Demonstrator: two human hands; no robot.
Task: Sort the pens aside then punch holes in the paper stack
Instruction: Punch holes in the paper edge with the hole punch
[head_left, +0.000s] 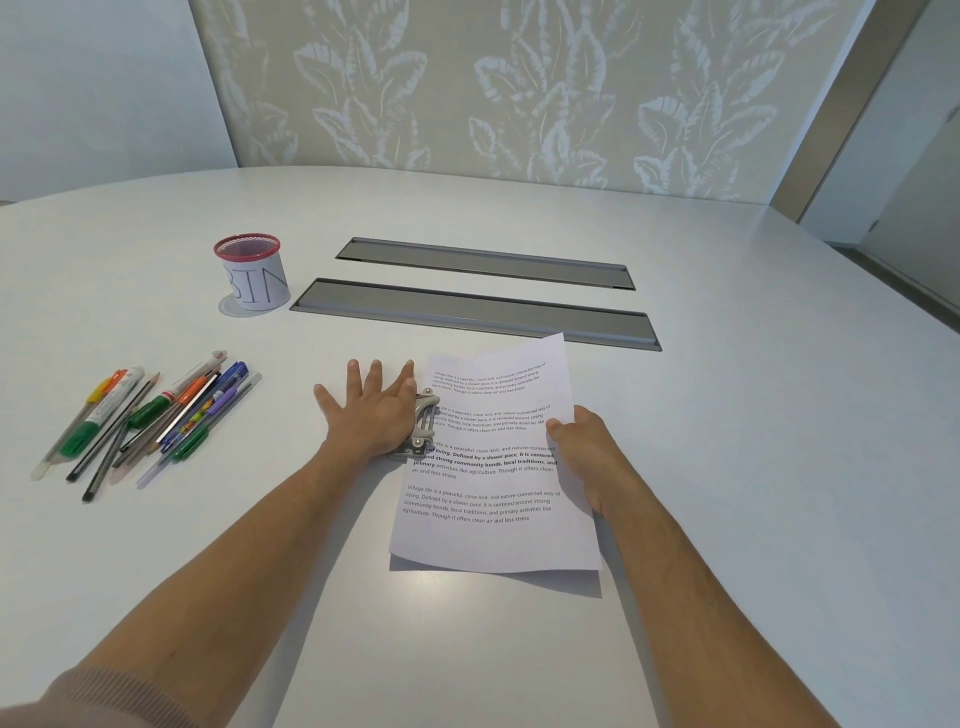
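Palm of left hand (375, 415) flat on hole punch (423, 422), paper stack (493, 467) in right hand (584, 452).

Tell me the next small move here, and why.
Probably press the left hand down on the hole punch. Its palm already lies flat on the punch, the paper stack sits with its left edge in it, the right hand steadies it, and the pens lie aside.

head view | worn on person's head | faces forward and down | close over white table (727, 415) | single view
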